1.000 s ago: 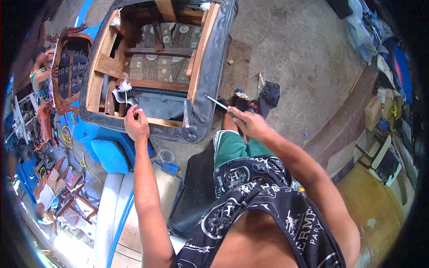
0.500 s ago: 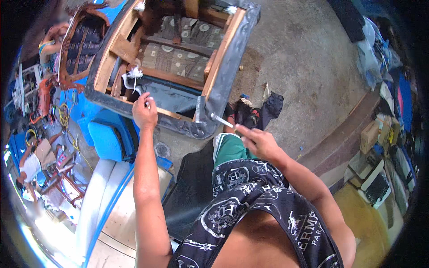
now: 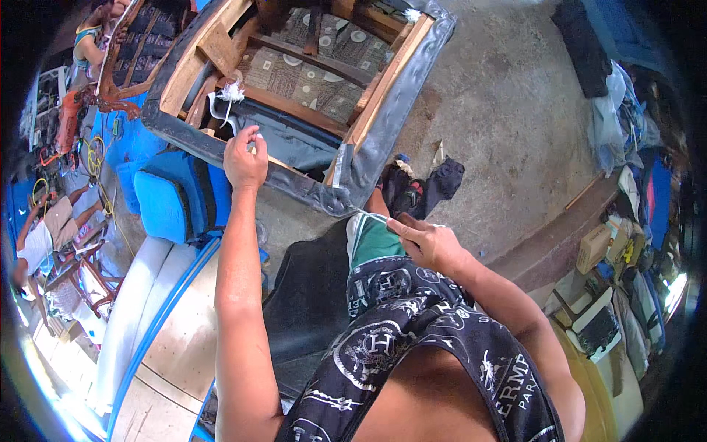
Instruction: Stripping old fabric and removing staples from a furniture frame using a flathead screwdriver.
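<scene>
An upholstered chair frame (image 3: 368, 99) lies with its open wooden underside facing me, black leather-like covering wrapped round its edges. At its near wooden rail, my left hand (image 3: 246, 158) has its fingers closed in a pinch; what they hold is too small to make out. White strap and frayed white fibre (image 3: 232, 92) show just beyond those fingertips. Lower right, in front of the frame's near corner, my right hand (image 3: 431, 241) grips a slim hammer (image 3: 370, 214), its pale shaft pointing up-left and its head blurred. Patterned fabric (image 3: 294, 81) shows inside the frame.
Blue cushions (image 3: 166, 202) and a long pale roll (image 3: 147, 295) lie left. A carved wooden chair frame (image 3: 118, 88) stands far left near a person (image 3: 90, 48); another person (image 3: 48, 239) is at lower left. Dark cloth (image 3: 444, 180) lies on the concrete floor.
The chair frame now appears slightly farther right and higher. My left hand remains at its rail, slightly higher in view. The hammer in my right hand has dropped lower, its head now blurred.
</scene>
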A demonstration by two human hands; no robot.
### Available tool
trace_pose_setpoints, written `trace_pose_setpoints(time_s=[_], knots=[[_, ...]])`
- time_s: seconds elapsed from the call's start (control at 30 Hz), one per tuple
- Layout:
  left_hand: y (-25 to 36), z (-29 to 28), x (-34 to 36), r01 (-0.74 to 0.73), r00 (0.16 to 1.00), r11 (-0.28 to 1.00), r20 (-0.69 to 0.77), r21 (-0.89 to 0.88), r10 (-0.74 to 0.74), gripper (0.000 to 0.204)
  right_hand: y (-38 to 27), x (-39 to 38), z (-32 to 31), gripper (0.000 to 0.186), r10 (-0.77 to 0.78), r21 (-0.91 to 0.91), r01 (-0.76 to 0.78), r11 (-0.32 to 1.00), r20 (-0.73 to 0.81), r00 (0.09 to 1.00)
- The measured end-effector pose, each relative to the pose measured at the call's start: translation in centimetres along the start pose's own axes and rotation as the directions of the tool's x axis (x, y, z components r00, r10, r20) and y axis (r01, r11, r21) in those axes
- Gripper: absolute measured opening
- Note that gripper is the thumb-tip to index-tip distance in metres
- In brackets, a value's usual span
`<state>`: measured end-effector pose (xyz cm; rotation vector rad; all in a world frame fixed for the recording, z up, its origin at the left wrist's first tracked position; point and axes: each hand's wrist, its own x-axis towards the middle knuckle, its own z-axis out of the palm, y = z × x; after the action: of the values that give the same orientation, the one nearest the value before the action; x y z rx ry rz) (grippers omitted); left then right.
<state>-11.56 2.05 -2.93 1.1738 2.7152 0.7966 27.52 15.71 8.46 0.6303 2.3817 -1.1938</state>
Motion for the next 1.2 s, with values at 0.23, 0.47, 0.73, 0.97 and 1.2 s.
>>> trace_pose_setpoints(time_s=[0.23, 0.47, 0.73, 0.97, 1.2], knots=[[0.2, 0.0, 0.1, 0.003, 1.000, 1.000, 0.008, 0.005, -0.003, 0.018, 0.4, 0.3, -0.2, 0.048, -0.081, -0.053, 0.079, 0.996, -0.042, 0.996], [0.1, -0.1, -0.1, 0.003, 1.000, 1.000, 0.000, 0.003, -0.003, 0.019, 0.7, 1.6, -2.3, 0.048, -0.164, -0.177, 0.154, 0.972, -0.039, 0.986], [0.1, -0.1, 0.1, 0.005, 1.000, 1.000, -0.021, -0.015, -0.005, 0.016, 3.2, 4.2, -3.6, 0.046, -0.280, -0.277, 0.294, 0.915, 0.087, 0.956], [0.2, -0.4, 0.1, 0.034, 0.999, 0.999, 0.006, -0.002, -0.034, 0.020, -0.4, 6.8, -7.7, 0.042, -0.222, -0.407, 0.368, 0.836, 0.363, 0.905], [0.9, 0.2, 0.4, 0.019, 0.999, 1.000, -0.026, -0.002, -0.019, 0.020, 9.2, 9.3, -1.1, 0.045, -0.511, -0.110, 0.524, 0.845, 0.130, 0.850]])
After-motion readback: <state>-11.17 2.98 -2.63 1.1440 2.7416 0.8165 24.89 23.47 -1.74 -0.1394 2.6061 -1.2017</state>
